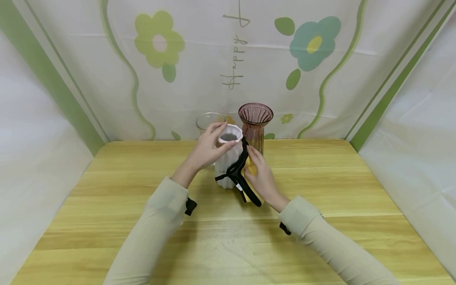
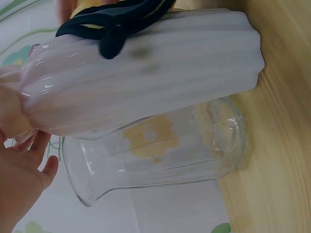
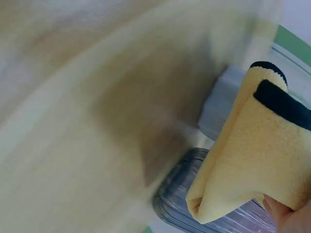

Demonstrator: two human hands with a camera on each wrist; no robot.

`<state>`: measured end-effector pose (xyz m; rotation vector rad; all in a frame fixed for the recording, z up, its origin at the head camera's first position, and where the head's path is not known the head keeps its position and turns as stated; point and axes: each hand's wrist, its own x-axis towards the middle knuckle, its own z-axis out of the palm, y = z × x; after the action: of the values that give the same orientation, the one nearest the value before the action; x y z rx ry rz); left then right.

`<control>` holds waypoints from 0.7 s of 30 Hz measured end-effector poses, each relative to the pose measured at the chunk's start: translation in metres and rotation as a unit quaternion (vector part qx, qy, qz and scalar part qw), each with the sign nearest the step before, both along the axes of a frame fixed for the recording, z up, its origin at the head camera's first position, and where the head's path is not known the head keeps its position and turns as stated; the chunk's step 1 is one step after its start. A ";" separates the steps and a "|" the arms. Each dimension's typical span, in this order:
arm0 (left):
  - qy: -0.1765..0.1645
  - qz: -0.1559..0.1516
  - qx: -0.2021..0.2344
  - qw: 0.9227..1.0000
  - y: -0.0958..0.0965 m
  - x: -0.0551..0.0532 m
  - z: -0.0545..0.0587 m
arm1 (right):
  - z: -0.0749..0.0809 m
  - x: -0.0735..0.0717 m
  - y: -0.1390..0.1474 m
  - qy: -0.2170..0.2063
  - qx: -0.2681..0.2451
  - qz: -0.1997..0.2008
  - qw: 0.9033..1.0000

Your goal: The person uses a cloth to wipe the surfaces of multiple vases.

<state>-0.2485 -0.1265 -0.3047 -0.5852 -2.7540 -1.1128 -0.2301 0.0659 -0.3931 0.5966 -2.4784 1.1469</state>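
A white fluted vase (image 1: 222, 164) stands on the wooden table, its wavy rim toward me. My left hand (image 1: 207, 147) grips it at the neck, thumb on the near side and fingers over the far rim. In the left wrist view, greyish smudges show on the vase's wall (image 2: 170, 68). My right hand (image 1: 263, 176) pinches a folded yellow cloth (image 3: 257, 150) with black edging. The cloth lies against the vase's right side, its black edging (image 1: 236, 170) crossing the front and hanging down. Part of the left fingers is hidden behind the rim.
Behind the white vase, to the left, stands a clear glass vase (image 2: 160, 170). A purple ribbed glass vase (image 1: 254, 118) stands behind my right hand. At the table's (image 1: 142, 198) back edge hangs a white curtain (image 1: 199, 51) with printed flowers.
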 end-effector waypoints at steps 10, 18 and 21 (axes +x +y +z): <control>-0.035 -0.041 0.022 0.998 -0.002 0.000 -0.001 | 0.015 0.003 -0.003 0.028 -0.019 0.002 0.999; -0.027 -0.024 0.007 0.999 0.002 0.000 -0.003 | 0.006 0.004 -0.002 -0.010 -0.016 0.004 1.000; -0.034 -0.014 0.010 0.999 0.003 0.000 -0.003 | 0.000 0.005 -0.001 -0.039 -0.011 -0.001 0.999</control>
<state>-0.2486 -0.1234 -0.3074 -0.5955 -2.7960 -1.1854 -0.2254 0.0652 -0.3933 0.5542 -2.5270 1.2160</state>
